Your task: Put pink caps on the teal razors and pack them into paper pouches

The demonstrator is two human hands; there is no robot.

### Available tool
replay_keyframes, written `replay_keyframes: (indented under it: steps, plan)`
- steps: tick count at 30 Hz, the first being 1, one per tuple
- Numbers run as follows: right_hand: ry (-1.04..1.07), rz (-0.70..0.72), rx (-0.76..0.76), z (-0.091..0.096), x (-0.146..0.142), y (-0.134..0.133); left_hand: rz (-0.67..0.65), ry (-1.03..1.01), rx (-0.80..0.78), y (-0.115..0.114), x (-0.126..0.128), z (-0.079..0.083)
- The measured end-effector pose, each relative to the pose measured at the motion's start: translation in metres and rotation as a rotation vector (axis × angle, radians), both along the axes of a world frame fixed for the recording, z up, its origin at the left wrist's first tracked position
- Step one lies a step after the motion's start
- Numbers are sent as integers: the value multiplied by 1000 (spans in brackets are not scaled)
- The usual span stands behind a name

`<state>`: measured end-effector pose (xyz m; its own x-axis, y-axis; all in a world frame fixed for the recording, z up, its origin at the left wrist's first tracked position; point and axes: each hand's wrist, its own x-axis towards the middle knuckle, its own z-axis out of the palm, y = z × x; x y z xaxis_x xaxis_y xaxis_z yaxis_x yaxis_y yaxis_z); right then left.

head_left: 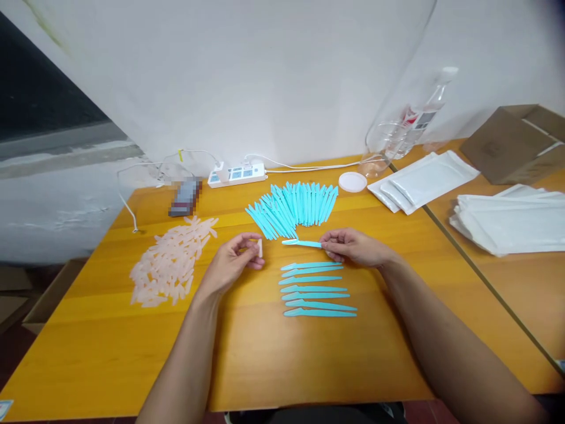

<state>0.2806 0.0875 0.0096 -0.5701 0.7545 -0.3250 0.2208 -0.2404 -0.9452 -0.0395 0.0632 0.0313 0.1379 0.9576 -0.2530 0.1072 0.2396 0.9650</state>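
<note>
Between the fingers and thumb of my left hand [236, 257] is a small whitish blade cover [260, 248], held upright. My right hand [353, 246] pinches the handle end of a blue eyebrow razor [304, 243], whose pale blade end points left toward the cover, a gap apart from it. Below it, several blue razors [315, 289] lie in a row, blade ends to the left. A fanned pile of blue razors [293, 206] rests just beyond my hands. Left of my left hand, a heap of translucent pinkish blade covers [170, 265] spreads over the table.
Along the wall sit a power strip [237, 175] with cables and a blurred-out phone [185, 197]. To the right are a round white lid [352, 182], a plastic bottle [417, 121], white padded envelopes [426, 179], more white packets [512, 221] and a cardboard box [507, 144]. A seam crosses the wooden table [247, 365].
</note>
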Motion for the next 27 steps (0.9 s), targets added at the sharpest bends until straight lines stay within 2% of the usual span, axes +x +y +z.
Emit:
replay_keyframes:
  steps: [3,7,17,24,27]
  plan:
    - [30,44,2,-4,0,1,107,-162,-27,-2,14,-15]
    - [31,47,1,-4,-2,1,166,-188,-26,-5,22,-27]
    - [0,31,-10,-3,-2,-1,183,-164,22,-7,24,-25]
    - [-28,70,-2,-2,-7,-4,76,-80,8,-12,49,-29]
    - [-53,107,15,5,-5,-6,-79,189,213,-22,49,-20]
